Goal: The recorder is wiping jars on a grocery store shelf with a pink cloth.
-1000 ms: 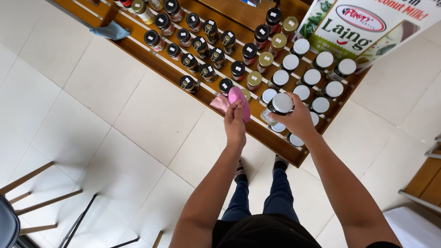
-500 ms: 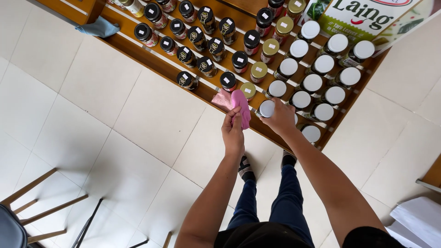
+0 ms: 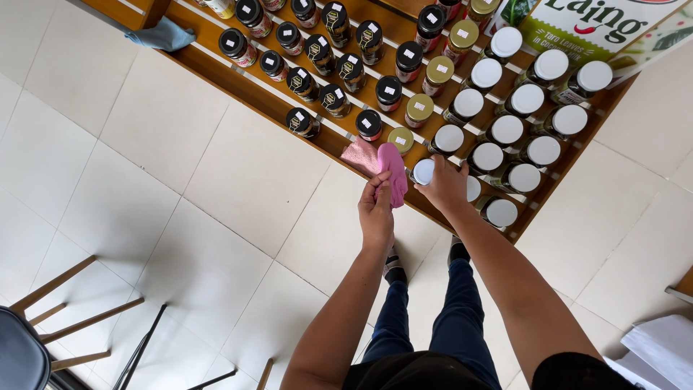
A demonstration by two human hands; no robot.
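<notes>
Hands (image 3: 411, 198) around pink cloth (image 3: 393, 172), jar (image 3: 424, 172)

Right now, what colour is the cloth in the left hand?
Pink cloth, held in the left hand; head view.

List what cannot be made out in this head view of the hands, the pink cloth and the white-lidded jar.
- White-lidded jar: its body and contents are hidden by the right hand.
- Pink cloth: its lower end is covered by the left hand.
- Jar labels on the wooden shelf: hidden under the lids, since the camera looks straight down.
- Green sign: cut off by the top edge.
</notes>
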